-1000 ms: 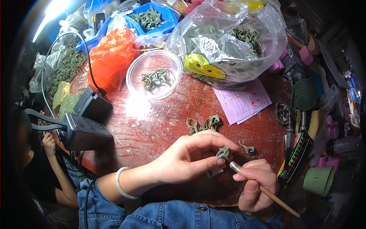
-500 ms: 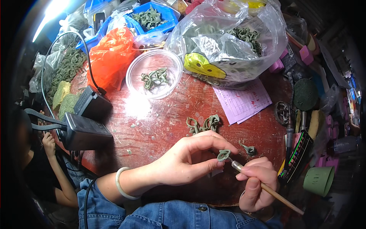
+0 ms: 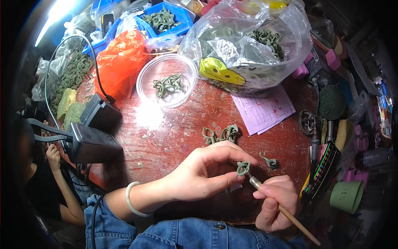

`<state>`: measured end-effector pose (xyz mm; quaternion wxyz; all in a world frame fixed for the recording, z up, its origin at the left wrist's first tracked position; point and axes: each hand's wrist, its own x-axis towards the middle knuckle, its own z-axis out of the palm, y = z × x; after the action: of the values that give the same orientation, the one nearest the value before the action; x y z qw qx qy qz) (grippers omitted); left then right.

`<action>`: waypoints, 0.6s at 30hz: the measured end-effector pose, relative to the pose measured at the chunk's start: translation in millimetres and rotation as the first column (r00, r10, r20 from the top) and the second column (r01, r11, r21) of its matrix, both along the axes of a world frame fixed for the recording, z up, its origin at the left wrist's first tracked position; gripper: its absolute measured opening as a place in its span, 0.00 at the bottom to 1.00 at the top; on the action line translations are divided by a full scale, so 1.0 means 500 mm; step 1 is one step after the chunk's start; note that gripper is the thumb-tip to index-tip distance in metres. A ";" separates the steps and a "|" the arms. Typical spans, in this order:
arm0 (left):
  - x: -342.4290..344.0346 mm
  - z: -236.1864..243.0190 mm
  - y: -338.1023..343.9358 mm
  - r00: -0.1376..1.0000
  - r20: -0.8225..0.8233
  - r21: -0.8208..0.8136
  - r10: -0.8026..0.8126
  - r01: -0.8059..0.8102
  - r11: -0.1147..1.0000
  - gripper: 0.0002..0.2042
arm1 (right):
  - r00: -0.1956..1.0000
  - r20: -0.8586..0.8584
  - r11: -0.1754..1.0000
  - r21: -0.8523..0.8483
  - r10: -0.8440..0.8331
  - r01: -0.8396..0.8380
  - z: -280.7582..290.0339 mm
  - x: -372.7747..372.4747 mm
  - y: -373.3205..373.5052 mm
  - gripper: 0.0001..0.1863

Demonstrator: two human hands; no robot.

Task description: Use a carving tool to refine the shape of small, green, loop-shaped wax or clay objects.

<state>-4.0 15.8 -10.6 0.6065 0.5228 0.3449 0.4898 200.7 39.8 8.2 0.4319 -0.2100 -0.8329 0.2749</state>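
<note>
left hand (image 3: 199, 176) pinches a small green knot-shaped carving (image 3: 243, 167) between thumb and forefinger above the red table (image 3: 174, 137), while right hand (image 3: 275, 203) grips a wooden-handled tool (image 3: 286, 212), long axis running lower-right to upper-left, tip touching the carving.

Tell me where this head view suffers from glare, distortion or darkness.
Head view: a lamp at top left blows out white, with glare on the red table below the clear bowl; fisheye bends the edges, and the rim falls into black; the centre, with the left hand and green piece, is sharp.
</note>
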 end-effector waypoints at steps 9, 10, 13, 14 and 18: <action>0.004 0.002 -0.003 0.994 0.110 -0.103 0.003 0.008 0.995 0.14 | 0.999 -0.001 0.999 0.028 -0.032 0.032 -0.006 -0.002 -0.005 0.09; 0.006 0.002 -0.003 0.990 0.143 -0.128 0.012 0.006 0.992 0.14 | 0.999 -0.021 0.999 0.022 -0.027 0.027 -0.008 -0.004 -0.005 0.09; 0.005 0.002 -0.004 0.986 0.164 -0.152 0.022 0.003 0.988 0.14 | 0.999 0.023 0.999 0.028 -0.042 0.041 -0.002 0.001 -0.003 0.09; 0.005 0.002 -0.005 0.988 0.152 -0.150 0.021 0.002 0.989 0.15 | 0.999 0.021 0.999 0.028 -0.040 0.040 -0.002 0.001 -0.002 0.09; 0.007 0.003 -0.005 0.985 0.172 -0.162 0.026 0.002 0.987 0.15 | 1.000 0.014 1.000 0.012 -0.007 0.007 -0.001 0.000 -0.004 0.09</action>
<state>-0.6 13.3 -8.9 0.6715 0.4253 0.3324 0.5076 200.7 37.9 7.6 0.4284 -0.2122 -0.8367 0.2670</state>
